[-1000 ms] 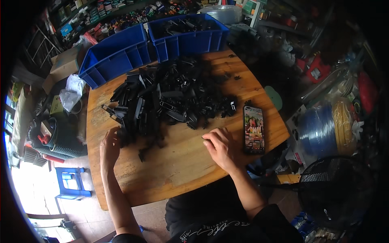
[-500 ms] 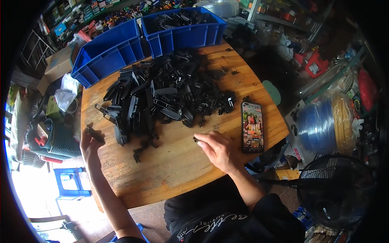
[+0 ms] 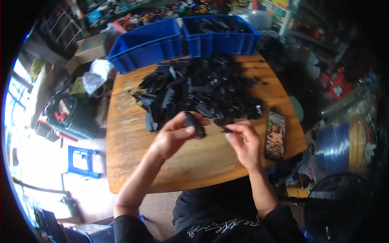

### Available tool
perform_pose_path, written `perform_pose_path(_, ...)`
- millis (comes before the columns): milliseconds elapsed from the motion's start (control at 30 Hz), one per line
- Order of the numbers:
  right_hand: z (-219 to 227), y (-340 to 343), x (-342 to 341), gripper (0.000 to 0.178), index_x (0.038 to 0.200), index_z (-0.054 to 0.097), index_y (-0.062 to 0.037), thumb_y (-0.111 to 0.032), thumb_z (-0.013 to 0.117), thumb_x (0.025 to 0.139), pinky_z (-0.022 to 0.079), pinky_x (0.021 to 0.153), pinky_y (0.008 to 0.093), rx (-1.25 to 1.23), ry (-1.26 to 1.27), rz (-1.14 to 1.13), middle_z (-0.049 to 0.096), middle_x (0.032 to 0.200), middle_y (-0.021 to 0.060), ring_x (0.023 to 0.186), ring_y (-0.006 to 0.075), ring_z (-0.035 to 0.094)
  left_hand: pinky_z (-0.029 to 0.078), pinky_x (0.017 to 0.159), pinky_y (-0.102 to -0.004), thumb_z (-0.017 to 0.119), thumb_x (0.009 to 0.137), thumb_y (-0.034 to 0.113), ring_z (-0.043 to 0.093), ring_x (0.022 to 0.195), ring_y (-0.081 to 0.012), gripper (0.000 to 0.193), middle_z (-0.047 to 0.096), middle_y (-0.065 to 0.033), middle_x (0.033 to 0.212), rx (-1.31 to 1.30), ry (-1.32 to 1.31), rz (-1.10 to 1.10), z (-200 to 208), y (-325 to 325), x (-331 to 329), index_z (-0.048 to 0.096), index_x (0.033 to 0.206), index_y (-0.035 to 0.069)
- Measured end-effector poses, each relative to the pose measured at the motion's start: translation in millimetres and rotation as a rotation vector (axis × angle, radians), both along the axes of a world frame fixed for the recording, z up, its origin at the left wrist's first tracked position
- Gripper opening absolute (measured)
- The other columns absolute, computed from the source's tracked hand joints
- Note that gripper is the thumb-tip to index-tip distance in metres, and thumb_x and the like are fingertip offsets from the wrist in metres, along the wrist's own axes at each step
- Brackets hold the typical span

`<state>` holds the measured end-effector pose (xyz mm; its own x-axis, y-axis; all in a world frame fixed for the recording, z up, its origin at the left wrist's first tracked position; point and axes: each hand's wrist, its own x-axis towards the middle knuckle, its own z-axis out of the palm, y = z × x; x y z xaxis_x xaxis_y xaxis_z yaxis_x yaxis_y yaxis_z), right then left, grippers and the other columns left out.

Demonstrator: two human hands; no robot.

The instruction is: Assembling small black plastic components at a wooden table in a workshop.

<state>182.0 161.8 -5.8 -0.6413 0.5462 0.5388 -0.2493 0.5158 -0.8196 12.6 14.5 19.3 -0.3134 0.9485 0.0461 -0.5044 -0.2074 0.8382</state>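
Observation:
A long black plastic part (image 3: 195, 126) is gripped between the thumb and fingers of my left hand (image 3: 172, 135), over the middle of the wooden table. Just to the right, my right hand (image 3: 247, 146) pinches a small dark piece (image 3: 227, 130) at its fingertips; blur hides its exact shape. The two hands are close together but apart. Beyond them lies a big heap of black plastic parts (image 3: 198, 90), some long and flat, others small.
Two blue bins stand at the table's far edge: the left bin (image 3: 148, 50) and the right bin (image 3: 223, 43), which holds black parts. A lit phone (image 3: 275, 135) lies on the wooden table (image 3: 194, 170) right of my right hand. A black fan (image 3: 340, 206) stands at lower right.
My left hand has come from the table's left edge to the middle, carrying the black part beside my right hand. The whole view has shifted, so the table appears further right.

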Motion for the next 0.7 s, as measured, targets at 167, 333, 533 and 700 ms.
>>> perform_pose_path(167, 30.3, -26.8, -18.2, 0.019, 0.099, 0.06, 0.0004, -0.007, 0.064, 0.083, 0.046, 0.073, 0.0222, -0.388, 0.021, 0.277, 0.056, 0.093, 0.0042, 0.08, 0.0098, 0.055, 0.043, 0.089, -0.0309, 0.059, 0.084, 0.004, 0.055, 0.1, -0.0148, 0.029, 0.058, -0.0046, 0.109, 0.01, 0.162, 0.055, -14.1, -5.4, 16.8, 0.053, 0.113, 0.004)
perform_pose_path(333, 18.8, -36.6, -34.4, 0.02, 0.1, 0.059, -0.0005, -0.007, 0.064, 0.082, 0.046, 0.071, 0.0227, -0.361, 0.038, 0.242, 0.059, 0.094, 0.0059, 0.078, 0.0109, 0.057, 0.046, 0.078, -0.0272, 0.061, 0.085, 0.009, 0.055, 0.09, -0.0098, 0.033, 0.058, -0.0028, 0.096, -0.085, 0.21, 0.159, -5.1, -10.8, 18.4, 0.051, 0.116, 0.002)
perform_pose_path(533, 27.3, -29.8, -40.2, 0.024, 0.1, 0.058, -0.0042, -0.004, 0.066, 0.077, 0.044, 0.081, 0.032, 0.371, 0.033, 0.101, 0.059, 0.107, 0.0111, 0.093, 0.0237, 0.054, 0.047, 0.067, -0.0359, 0.058, 0.082, 0.008, 0.056, 0.076, -0.0312, 0.038, 0.057, -0.0148, 0.093, -0.2, 1.17, 0.257, -3.6, -11.6, 13.1, 0.049, 0.118, 0.004)
perform_pose_path(700, 12.1, -35.3, -36.0, 0.02, 0.098, 0.057, -0.0008, -0.001, 0.065, 0.079, 0.047, 0.069, 0.0269, 0.093, -0.03, 0.041, 0.06, 0.093, 0.0105, 0.077, 0.0188, 0.058, 0.047, 0.072, -0.0244, 0.062, 0.083, 0.004, 0.056, 0.081, -0.01, 0.029, 0.057, -0.0044, 0.09, -0.094, 0.347, 0.26, -4.4, -13.6, 10.1, 0.05, 0.108, 0.002)
